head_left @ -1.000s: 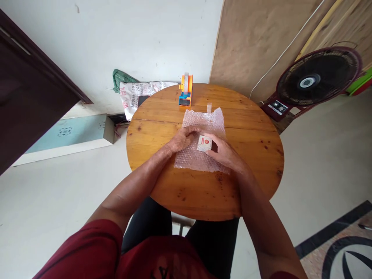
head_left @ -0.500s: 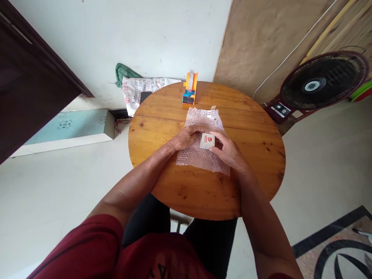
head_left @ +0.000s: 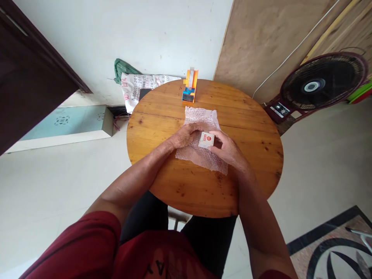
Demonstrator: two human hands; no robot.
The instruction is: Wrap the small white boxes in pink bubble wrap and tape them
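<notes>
A small white box (head_left: 206, 140) with a red logo and red lettering on its top is at the middle of a sheet of clear bubble wrap (head_left: 200, 159). My right hand (head_left: 228, 149) grips the box from the right, thumb on the near side and fingers on the far side. To its left, my left hand (head_left: 186, 136) rests over the wrap, fingers stretched toward the box's far left corner. Whether those fingertips touch the box I cannot tell.
The wrap lies on a round wooden table (head_left: 186, 188). An orange and blue tape dispenser (head_left: 190, 87) stands near its far edge. At the right is a dark fan (head_left: 315, 85). A printed white sack (head_left: 133, 93) lies behind the table's left side.
Both hands and the box keep nearly the same position. A shiny clear piece at the wrap's far right corner no longer shows. The camera view has shifted slightly.
</notes>
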